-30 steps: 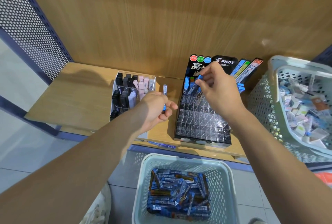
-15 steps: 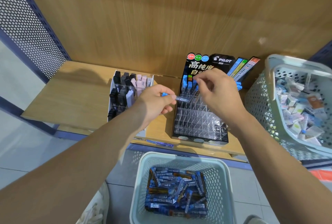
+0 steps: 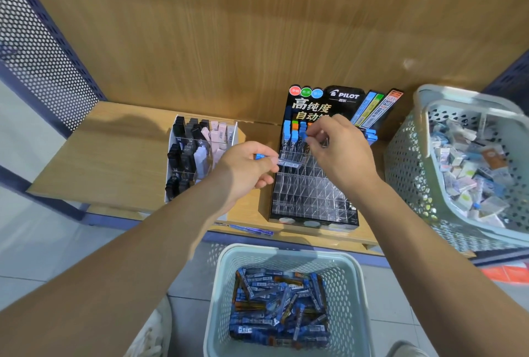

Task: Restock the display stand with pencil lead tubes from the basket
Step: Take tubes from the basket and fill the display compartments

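Pencil lead tubes (image 3: 279,308), mostly blue with a few brown ones, lie heaped every which way in the pale green basket (image 3: 286,250) at the bottom centre of the frame, on the floor below the shelf's front edge. Just above it, a thin blue stick (image 3: 252,230) lies flat along the front lip of the wooden shelf (image 3: 114,156). On that shelf, centre right, stands the display stand (image 3: 312,193), its clear slots bare in the nearer rows and holding upright blue-capped and orange-capped tubes only in the back rows. My left hand (image 3: 246,167) hovers at the stand's left edge, thumb and curled fingers pinching one tube (image 3: 286,162) by its blue cap so it lies level, pointing right over the slots. My right hand (image 3: 340,153) is over the stand's back rows, fingertips closed in a pinch on the blue cap of a second tube (image 3: 307,135); whether that one sits in a slot I cannot tell. Left of the stand, a clear organizer (image 3: 197,156) holds black, grey and pink items. At the right edge a larger basket (image 3: 406,162) is filled with small mixed packets. Behind the stand rises its black header card (image 3: 323,102), against the wooden back panel (image 3: 257,27), with a perforated panel (image 3: 34,50) at upper left.
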